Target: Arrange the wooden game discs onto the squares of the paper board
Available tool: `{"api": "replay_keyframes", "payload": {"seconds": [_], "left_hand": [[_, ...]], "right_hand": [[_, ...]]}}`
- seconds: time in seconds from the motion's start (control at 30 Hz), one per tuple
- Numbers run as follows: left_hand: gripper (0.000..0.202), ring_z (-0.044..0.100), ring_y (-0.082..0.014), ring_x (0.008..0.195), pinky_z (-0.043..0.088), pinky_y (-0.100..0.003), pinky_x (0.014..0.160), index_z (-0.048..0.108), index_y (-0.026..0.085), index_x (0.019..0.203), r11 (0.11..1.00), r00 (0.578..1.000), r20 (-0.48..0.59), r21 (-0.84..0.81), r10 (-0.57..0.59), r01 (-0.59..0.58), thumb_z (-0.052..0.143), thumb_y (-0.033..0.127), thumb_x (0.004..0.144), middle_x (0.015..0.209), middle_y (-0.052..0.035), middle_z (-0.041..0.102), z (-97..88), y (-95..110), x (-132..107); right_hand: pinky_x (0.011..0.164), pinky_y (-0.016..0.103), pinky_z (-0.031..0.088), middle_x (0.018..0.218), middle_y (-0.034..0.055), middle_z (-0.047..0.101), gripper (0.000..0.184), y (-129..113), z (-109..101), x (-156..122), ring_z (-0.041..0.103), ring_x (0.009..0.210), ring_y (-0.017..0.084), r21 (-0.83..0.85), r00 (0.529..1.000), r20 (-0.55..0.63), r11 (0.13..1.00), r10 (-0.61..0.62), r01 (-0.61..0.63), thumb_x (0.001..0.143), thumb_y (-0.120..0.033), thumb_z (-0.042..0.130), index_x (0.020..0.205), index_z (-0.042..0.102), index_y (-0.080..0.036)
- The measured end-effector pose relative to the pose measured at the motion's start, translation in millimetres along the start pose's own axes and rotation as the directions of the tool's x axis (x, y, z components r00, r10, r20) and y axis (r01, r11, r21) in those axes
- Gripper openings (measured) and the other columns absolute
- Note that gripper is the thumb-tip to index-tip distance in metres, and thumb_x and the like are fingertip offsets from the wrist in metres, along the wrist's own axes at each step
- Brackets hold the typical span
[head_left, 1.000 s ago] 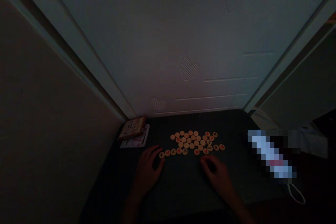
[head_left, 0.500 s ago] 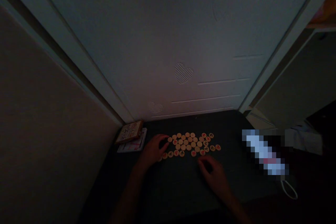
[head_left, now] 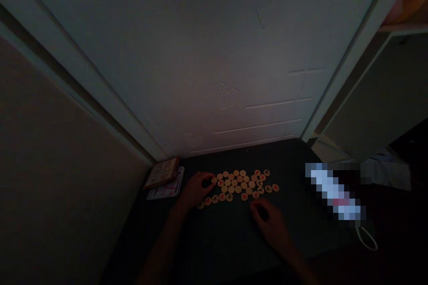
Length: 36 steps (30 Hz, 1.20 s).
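Several round wooden game discs (head_left: 239,183) lie in a cluster on a dark table (head_left: 234,240); some show red or dark marks, others are blank. My left hand (head_left: 195,189) reaches to the cluster's left edge, its fingers curled on a disc (head_left: 214,181) there. My right hand (head_left: 270,225) rests on the table just below the discs' lower right, fingers loosely curled with nothing seen in them. The scene is very dark.
A small box lid (head_left: 162,172) lies on a booklet (head_left: 167,188) at the table's back left corner. A white panel with heart shapes (head_left: 226,94) stands behind the table. A blurred pale object (head_left: 336,196) lies at the right, with a white loop (head_left: 366,238) beside it.
My left hand moved up from the lower row of discs to the cluster's left edge and curled on a disc. My right hand stayed almost still. The view shifted slightly.
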<state>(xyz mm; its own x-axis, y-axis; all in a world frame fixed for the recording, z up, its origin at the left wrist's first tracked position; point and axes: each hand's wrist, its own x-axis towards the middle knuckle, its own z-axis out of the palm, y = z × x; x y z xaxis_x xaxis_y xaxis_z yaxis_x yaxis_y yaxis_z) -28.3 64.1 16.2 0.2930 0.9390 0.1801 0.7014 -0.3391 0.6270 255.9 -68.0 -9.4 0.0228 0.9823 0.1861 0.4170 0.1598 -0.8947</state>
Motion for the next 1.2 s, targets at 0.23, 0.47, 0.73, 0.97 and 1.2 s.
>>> {"api": "replay_keyframes", "payload": {"seconds": [0.23, 0.47, 0.73, 0.97, 1.2], "left_hand": [[0.031, 0.072, -0.0214, 0.092, 0.061, -0.037, 0.082, 0.068, 0.022, 0.116, 0.988, 0.986, -0.134, -0.131, -0.099, 0.082, 0.058, 0.043, 0.094, 0.111, -0.0066, 0.073, -0.5, 30.5, -19.1], [0.026, 0.069, -0.0224, 0.107, 0.060, -0.036, 0.092, 0.074, 0.025, 0.112, 0.810, 0.994, 0.036, -0.577, -0.103, 0.105, 0.060, 0.041, 0.097, 0.124, -0.0090, 0.066, 37.3, 102.8, -76.9], [0.021, 0.066, -0.0242, 0.113, 0.058, -0.037, 0.096, 0.078, 0.023, 0.101, 0.739, 0.979, 0.066, -0.647, -0.191, 0.188, 0.068, 0.039, 0.092, 0.120, -0.0093, 0.068, 82.0, 103.0, -86.7], [0.025, 0.070, -0.0241, 0.108, 0.058, -0.035, 0.093, 0.075, 0.022, 0.105, 0.669, 0.967, 0.099, -0.705, -0.237, 0.236, 0.071, 0.041, 0.089, 0.115, -0.0088, 0.073, 81.1, 107.3, -89.9], [0.033, 0.075, -0.0200, 0.083, 0.057, -0.031, 0.082, 0.068, 0.019, 0.108, 0.559, 0.932, 0.198, -0.755, -0.304, 0.343, 0.066, 0.048, 0.092, 0.095, -0.0060, 0.077, 77.9, 114.1, -89.2]], "right_hand": [[0.076, 0.029, 0.053, 0.092, 0.0042, 0.074, 0.021, -0.4, 1.3, 0.5, 0.070, 0.083, 0.020, 0.007, 1.000, -0.004, 1.000, -0.009, 0.009, 0.098, -0.037, 0.055, 0.098, 0.070, -0.023], [0.077, 0.029, 0.054, 0.092, 0.0042, 0.075, 0.017, -1.5, 1.2, 0.5, 0.070, 0.083, 0.020, -0.002, 1.000, 0.023, 1.000, -0.017, 0.017, 0.098, -0.034, 0.056, 0.098, 0.070, -0.023], [0.078, 0.030, 0.054, 0.091, 0.0043, 0.075, 0.017, -0.9, 1.6, 0.1, 0.071, 0.083, 0.021, 0.012, 0.999, 0.035, 1.000, -0.018, 0.017, 0.097, -0.035, 0.058, 0.097, 0.071, -0.023], [0.079, 0.029, 0.054, 0.094, 0.0034, 0.075, 0.014, -2.9, 0.2, -0.2, 0.071, 0.086, 0.020, 0.024, 0.998, 0.057, 0.999, -0.032, 0.031, 0.095, -0.031, 0.059, 0.100, 0.070, -0.024], [0.076, 0.028, 0.054, 0.092, 0.0034, 0.075, 0.014, -3.1, -0.7, -1.7, 0.071, 0.084, 0.019, 0.009, 0.995, 0.081, 0.999, -0.054, 0.054, 0.094, -0.033, 0.061, 0.099, 0.071, -0.024]]}}
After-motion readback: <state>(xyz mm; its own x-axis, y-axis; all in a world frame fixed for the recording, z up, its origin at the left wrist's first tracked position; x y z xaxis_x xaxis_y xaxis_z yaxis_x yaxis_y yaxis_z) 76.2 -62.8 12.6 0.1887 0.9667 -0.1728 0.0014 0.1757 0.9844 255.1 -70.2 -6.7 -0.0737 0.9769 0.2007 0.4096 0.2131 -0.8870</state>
